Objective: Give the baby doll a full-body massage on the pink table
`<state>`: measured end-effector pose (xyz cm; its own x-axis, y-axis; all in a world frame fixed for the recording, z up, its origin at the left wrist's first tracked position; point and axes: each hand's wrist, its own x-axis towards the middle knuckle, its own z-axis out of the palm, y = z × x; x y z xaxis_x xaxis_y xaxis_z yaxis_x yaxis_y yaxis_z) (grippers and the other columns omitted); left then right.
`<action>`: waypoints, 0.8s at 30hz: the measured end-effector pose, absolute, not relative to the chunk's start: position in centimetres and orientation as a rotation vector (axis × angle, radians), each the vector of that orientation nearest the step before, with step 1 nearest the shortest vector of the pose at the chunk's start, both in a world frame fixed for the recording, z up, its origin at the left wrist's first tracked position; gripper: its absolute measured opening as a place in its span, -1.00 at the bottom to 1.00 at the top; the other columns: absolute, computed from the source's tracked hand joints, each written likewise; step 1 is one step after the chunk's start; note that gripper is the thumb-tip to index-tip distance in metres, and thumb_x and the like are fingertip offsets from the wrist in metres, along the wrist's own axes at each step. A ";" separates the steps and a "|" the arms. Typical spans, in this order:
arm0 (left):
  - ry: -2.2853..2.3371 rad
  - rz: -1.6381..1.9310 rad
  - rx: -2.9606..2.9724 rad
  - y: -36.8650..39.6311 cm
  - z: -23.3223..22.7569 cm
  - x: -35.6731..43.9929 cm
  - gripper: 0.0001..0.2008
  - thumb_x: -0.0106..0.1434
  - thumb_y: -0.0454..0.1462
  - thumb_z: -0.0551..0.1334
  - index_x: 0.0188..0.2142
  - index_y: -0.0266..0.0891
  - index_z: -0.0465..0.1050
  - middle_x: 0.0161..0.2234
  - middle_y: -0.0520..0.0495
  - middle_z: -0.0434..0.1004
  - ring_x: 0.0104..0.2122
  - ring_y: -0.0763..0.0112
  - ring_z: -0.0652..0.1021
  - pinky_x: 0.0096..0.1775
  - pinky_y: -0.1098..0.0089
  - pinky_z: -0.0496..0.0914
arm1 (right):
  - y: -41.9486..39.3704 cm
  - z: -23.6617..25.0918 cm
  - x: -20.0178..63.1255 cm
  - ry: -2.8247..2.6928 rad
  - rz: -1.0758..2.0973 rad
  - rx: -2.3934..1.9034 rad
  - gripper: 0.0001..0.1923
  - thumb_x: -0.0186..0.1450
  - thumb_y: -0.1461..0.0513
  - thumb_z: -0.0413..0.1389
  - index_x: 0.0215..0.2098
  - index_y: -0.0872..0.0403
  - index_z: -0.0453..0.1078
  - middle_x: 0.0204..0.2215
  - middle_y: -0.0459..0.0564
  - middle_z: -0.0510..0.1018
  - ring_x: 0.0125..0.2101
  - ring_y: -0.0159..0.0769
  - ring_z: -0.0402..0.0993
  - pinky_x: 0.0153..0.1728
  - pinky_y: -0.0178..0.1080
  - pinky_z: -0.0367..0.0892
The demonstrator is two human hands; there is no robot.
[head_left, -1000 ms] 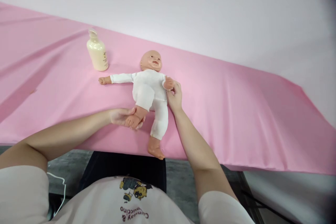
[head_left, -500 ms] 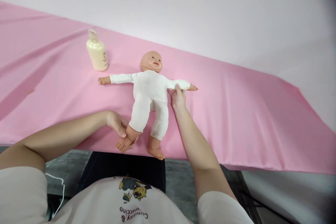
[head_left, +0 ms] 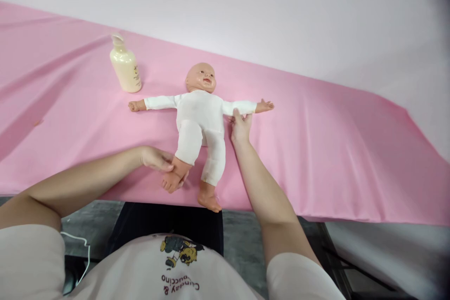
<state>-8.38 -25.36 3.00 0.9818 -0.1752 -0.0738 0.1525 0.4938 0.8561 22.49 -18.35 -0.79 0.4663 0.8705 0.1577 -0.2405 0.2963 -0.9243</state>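
A baby doll [head_left: 201, 111] with a white cloth body lies face up, its arms spread wide and its feet toward me. My left hand [head_left: 160, 160] is closed around the doll's ankle on the left, thumb on top and fingers partly hidden beneath. That leg is raised and bent a little; the other leg lies straight, its foot at the table edge. My right hand [head_left: 241, 126] grips the doll's white sleeved arm on the right from below, with the thumb on the sleeve and the other fingers mostly hidden.
A pump bottle [head_left: 125, 69] of cream-coloured liquid stands left of the doll's head. Pink cloth [head_left: 337, 150] with folds covers the table, which meets a white wall [head_left: 281, 14] behind. A white cable [head_left: 86, 248] hangs below at the left.
The doll's left-side foot has risen and shifted slightly right with my left hand. The doll's arm on the right has been lifted a little by my right hand. The view has shifted slightly.
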 end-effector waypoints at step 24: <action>0.135 0.230 0.728 -24.3 1.2 -7.7 -0.36 0.26 0.24 0.22 -0.11 -0.33 0.49 -0.44 0.02 0.55 -0.58 0.51 0.39 -0.14 0.31 0.45 | -18.6 -1.4 23.1 -1.804 0.144 -1.200 -0.35 0.23 0.42 -0.03 0.21 -0.18 0.44 0.08 0.04 0.39 0.16 -0.16 0.35 0.20 0.03 0.32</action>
